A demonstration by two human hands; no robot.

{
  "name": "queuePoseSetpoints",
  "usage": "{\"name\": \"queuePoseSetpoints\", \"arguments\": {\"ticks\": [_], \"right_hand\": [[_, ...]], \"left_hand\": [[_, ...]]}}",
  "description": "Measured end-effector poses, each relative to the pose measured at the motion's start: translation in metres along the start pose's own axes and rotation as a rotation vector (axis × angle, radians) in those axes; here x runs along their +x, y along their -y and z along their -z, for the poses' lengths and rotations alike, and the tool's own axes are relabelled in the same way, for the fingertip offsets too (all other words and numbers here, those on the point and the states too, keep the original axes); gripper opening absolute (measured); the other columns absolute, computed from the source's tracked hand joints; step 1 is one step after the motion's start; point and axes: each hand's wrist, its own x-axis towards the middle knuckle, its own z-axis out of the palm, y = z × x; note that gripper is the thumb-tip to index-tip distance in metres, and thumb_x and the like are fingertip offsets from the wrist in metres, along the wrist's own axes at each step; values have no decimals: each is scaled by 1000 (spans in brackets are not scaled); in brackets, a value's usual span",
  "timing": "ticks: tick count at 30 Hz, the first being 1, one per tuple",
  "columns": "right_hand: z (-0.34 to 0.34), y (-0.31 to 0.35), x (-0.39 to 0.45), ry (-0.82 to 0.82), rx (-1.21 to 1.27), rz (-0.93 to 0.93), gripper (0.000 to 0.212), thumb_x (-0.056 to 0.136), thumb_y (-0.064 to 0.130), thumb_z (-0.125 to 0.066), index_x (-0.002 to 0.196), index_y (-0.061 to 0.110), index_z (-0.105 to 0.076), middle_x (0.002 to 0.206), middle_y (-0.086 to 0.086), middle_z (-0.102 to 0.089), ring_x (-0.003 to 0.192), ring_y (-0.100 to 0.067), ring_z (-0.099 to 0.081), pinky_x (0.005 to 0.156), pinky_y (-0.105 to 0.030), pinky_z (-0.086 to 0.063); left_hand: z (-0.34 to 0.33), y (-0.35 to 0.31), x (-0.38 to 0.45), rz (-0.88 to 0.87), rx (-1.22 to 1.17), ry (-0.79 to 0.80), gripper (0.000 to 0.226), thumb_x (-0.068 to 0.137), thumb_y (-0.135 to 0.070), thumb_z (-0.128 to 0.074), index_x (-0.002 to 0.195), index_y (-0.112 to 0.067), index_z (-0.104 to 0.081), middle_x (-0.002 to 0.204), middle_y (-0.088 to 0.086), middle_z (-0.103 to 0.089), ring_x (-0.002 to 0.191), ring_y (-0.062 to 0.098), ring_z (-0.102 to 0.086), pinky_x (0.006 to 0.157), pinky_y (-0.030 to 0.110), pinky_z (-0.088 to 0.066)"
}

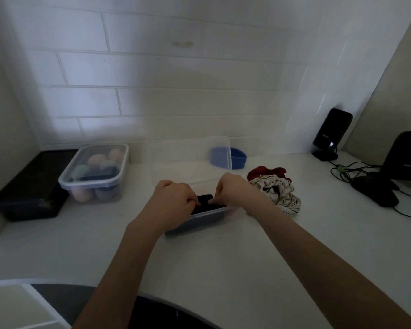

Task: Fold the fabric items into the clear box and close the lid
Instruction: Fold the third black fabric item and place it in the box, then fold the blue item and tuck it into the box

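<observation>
A clear plastic box [199,220] sits on the white counter in front of me, with a dark fabric piece [205,201] lying inside it. My left hand [173,200] and my right hand [233,189] are both over the box, fingers pinched on the dark fabric. The clear lid [190,157] leans upright against the tiled wall just behind the box. A crumpled white striped cloth [280,194] lies to the right of the box, touching a red cloth [266,172] behind it. A blue fabric band [239,159] rests near the wall, partly behind the lid.
A closed clear container [95,174] holding pastel round items stands at the left, beside a black tray [31,186]. Two black speakers [331,134] [403,157], a black mouse [375,192] and cables occupy the right side. The counter's curved front edge runs below my arms.
</observation>
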Motion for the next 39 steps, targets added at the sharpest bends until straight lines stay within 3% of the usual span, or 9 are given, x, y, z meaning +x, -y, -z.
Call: {"name": "queuePoseSetpoints", "arguments": {"ticks": [6,16,19,24,26,29,33,35,39], "right_hand": [[3,0,2,61,-20,16,35,79,21,-74,107,2,-68,110,-14,-68,103,-26,-62,90,-33,-52],[-13,2,7,-15,-131,-11,15,84,17,-67,89,9,-56,83,-7,-54,77,-24,-54,69,-31,-45],[-10,6,7,46,-215,-4,18,88,16,-61,104,7,-62,77,-6,-50,76,-26,-53,74,-35,-48],[2,8,-7,124,-274,62,30,90,20,-62,115,5,-63,107,-14,-65,96,-28,-65,91,-37,-54],[8,1,-13,30,-65,110,20,88,26,-63,100,10,-69,97,-10,-70,86,-23,-70,83,-39,-58],[23,-15,-20,-371,260,176,15,87,39,-60,78,27,-63,73,1,-70,65,-18,-69,68,-41,-60],[46,-48,-1,-809,550,78,20,91,34,-52,86,17,-61,75,-2,-67,69,-20,-68,65,-38,-59],[46,-67,19,-801,484,56,18,93,29,-50,92,15,-61,84,-3,-67,75,-18,-64,69,-38,-58],[26,-93,56,-513,271,122,28,94,16,-50,121,15,-58,123,-6,-61,105,-17,-57,85,-24,-42]], "left_hand": [[-1,0,-2,-50,-81,-80,36,85,-8,-44,98,-25,-73,110,-7,-63,100,13,-56,102,31,-31],[0,-4,-2,-3,-3,-69,37,86,-11,-42,100,-26,-72,98,3,-73,90,22,-56,87,26,-30],[0,-4,-3,-3,0,-61,37,86,-11,-42,101,-26,-72,98,2,-73,89,21,-56,91,26,-31],[-4,1,0,-18,-53,-86,35,84,-10,-45,99,-25,-73,98,2,-73,86,20,-58,87,26,-33],[-3,2,-3,-4,-256,-196,33,80,-2,-49,92,-18,-74,97,3,-72,89,18,-61,86,24,-41],[0,7,-12,18,-550,-510,34,74,9,-48,78,-13,-73,89,0,-71,86,1,-62,83,7,-41],[-2,17,-19,114,-636,-759,33,77,7,-46,72,-18,-67,78,-4,-67,82,6,-63,76,13,-46],[-6,17,-17,134,-656,-798,33,76,8,-47,71,-18,-66,75,-4,-67,79,14,-64,72,19,-48],[-6,13,-15,135,-728,-814,32,72,1,-47,66,-25,-64,72,-3,-68,73,15,-63,66,15,-48]]}}
